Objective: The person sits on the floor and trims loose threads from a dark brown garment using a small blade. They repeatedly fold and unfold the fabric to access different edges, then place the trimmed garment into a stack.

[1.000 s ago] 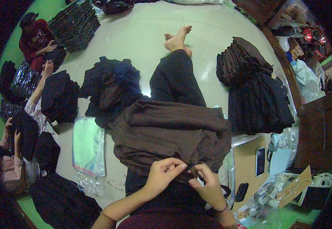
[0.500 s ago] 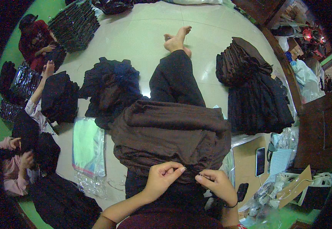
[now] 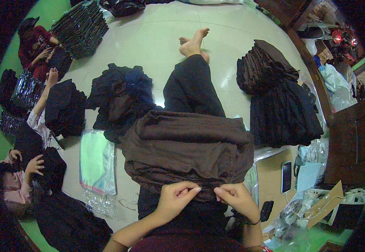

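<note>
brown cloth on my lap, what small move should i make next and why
I'd probably smooth the near edge of the brown cloth with the left hand and right hand: the fabric looks gathered there, and both hands are pinched close together at that edge, though whatever they pinch is too small to tell.

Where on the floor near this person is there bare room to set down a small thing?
Bare tile shows beyond the dark garment pile, left of the bare feet; another patch lies between the black-trousered leg and the brown folded garments. Lower right is crowded with smartphone, cardboard and clear plastic; the middle is covered by brown cloth.
</note>
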Motion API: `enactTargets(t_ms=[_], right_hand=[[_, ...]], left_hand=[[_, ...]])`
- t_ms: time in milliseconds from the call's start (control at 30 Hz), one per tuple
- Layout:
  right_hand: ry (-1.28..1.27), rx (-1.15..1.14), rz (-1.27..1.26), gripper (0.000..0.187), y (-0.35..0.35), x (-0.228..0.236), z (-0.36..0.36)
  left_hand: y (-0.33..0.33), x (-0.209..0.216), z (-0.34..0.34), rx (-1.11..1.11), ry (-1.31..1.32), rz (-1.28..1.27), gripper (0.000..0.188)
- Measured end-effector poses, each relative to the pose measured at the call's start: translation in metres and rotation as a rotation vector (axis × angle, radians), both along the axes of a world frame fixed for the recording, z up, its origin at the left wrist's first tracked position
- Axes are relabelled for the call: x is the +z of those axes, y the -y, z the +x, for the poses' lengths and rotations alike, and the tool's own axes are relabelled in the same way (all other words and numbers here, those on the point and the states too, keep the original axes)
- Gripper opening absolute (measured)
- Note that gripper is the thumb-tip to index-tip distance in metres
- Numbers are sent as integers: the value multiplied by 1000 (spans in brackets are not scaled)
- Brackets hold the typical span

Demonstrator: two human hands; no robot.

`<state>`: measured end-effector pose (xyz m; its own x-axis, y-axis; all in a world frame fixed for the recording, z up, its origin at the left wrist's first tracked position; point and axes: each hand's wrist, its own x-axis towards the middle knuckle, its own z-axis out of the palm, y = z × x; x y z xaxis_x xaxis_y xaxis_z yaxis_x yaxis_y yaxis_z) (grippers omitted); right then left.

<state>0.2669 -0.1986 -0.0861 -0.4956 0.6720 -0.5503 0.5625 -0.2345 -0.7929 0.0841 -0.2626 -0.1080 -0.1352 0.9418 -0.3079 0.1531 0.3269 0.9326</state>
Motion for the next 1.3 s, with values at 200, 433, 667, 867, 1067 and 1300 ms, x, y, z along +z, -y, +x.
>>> enactTargets(t_ms=[200,433,667,867,1067,1300], right_hand=[[-25,124,169,29,-1,19,5],[-99,57,309,33,-6,27,-22],[-87,-45,591,32,-1,25,-64],[170,34,902,26,-14,18,-76],[247,-162,963,22,-32,25,-76],[323,-183,934,24,-52,29,-75]], left_hand=[[57,-2,-52,124,-271,-85,14],[92,0,-87,-261,-856,-399,17],[32,31,-55,283,-788,349,19],[-6,15,-55,236,-963,379,23],[6,11,-67,221,-919,445,16],[19,19,-84,87,-921,463,16]])
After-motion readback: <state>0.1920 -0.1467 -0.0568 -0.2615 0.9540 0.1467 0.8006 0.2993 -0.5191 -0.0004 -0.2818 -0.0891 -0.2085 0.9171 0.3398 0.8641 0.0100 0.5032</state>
